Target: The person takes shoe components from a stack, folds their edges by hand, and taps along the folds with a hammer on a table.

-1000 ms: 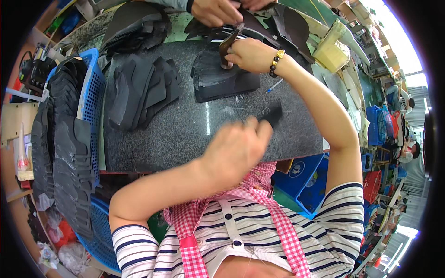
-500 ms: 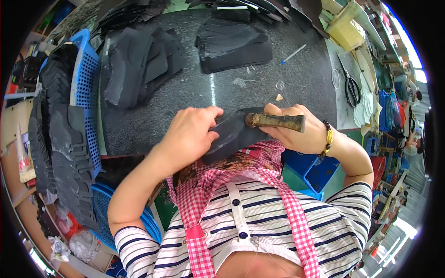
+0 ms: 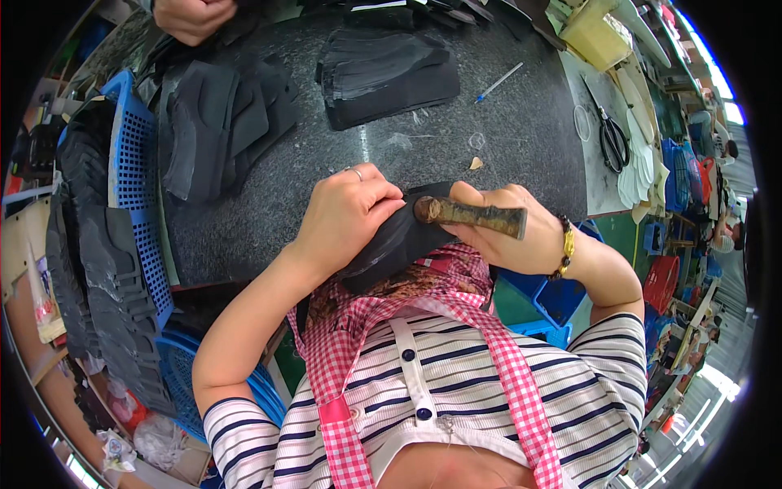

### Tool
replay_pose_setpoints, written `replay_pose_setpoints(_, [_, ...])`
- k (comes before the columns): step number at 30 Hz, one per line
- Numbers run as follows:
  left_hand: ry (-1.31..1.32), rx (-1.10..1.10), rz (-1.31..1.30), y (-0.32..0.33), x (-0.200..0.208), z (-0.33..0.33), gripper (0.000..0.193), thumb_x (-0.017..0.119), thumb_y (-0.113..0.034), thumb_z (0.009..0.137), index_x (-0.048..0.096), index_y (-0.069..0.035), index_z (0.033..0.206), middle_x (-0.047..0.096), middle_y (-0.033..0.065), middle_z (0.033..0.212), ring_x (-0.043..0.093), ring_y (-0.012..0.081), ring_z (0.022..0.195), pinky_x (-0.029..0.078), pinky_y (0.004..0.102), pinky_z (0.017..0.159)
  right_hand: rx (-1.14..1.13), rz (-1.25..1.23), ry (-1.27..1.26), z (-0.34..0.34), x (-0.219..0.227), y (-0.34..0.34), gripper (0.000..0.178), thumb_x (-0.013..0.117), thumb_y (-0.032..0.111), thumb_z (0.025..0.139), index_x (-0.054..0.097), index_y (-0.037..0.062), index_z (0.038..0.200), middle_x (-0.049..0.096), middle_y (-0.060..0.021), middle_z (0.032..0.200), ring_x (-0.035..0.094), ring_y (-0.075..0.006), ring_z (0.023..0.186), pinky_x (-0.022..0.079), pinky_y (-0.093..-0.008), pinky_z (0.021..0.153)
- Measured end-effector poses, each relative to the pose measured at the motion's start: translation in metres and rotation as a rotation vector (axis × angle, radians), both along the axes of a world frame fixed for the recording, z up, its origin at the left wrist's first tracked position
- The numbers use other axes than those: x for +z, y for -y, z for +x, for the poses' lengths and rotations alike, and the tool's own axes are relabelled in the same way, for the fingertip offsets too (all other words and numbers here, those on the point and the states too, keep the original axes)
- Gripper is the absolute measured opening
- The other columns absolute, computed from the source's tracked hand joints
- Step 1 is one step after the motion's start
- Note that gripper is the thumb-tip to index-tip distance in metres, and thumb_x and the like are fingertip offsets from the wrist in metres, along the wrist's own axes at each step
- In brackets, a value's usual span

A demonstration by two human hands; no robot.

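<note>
My right hand (image 3: 517,232) is wrapped round a hammer with a worn brown head (image 3: 476,216); its handle is hidden by the hand. The round end of the head rests at or just over a black cut shoe piece (image 3: 387,248) at the table's near edge, above my lap. My left hand (image 3: 346,216) is closed on the left part of that piece, thumb and fingers pressed together at its upper edge. Beyond the hands lie a neat stack of black pieces (image 3: 391,77) and, to its left, a looser pile of black pieces (image 3: 204,122).
A blue basket (image 3: 134,179) with black pieces over its side stands at the left. Scissors (image 3: 612,143), a pen (image 3: 498,83) and a yellow container (image 3: 599,37) lie to the right. Another person's hand (image 3: 193,18) is at the far left, by dark pieces.
Another person's hand has come into view at the far left. My left fingers have shifted along the black piece toward the hammer head. The view has shifted slightly.
</note>
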State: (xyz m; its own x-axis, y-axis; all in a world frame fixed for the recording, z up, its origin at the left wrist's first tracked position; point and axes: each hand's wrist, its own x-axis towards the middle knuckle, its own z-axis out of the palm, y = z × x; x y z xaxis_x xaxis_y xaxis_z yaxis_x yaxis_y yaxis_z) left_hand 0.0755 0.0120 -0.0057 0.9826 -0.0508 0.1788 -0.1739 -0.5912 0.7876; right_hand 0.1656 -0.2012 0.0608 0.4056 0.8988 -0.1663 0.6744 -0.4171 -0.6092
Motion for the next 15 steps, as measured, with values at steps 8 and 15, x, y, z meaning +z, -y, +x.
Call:
replay_pose_setpoints(8, [0.244, -0.077, 0.156, -0.004, -0.009, -0.001, 0.013, 0.075, -0.009, 0.073, 0.069, -0.005, 0.083, 0.062, 0.0049, 0.08, 0.061, 0.0229, 0.07, 0.051, 0.0353, 0.064, 0.067, 0.015, 0.092, 0.017, 0.001, -0.013, 0.021, 0.06, 0.023, 0.091, 0.051, 0.0054, 0.097, 0.059, -0.0158, 0.063, 0.061, -0.0377, 0.061, 0.049, -0.0463, 0.054])
replay_pose_setpoints(15, [0.268, 0.122, 0.23, 0.003, -0.006, -0.022, 0.02, 0.076, -0.009, 0.071, 0.069, -0.006, 0.09, 0.061, 0.0035, 0.086, 0.059, 0.0242, 0.081, 0.048, 0.0358, 0.072, 0.046, -0.133, 0.119, 0.012, 0.002, -0.019, 0.022, 0.059, 0.024, 0.091, 0.051, 0.0059, 0.1, 0.06, -0.016, 0.066, 0.061, -0.0398, 0.064, 0.049, -0.0471, 0.056])
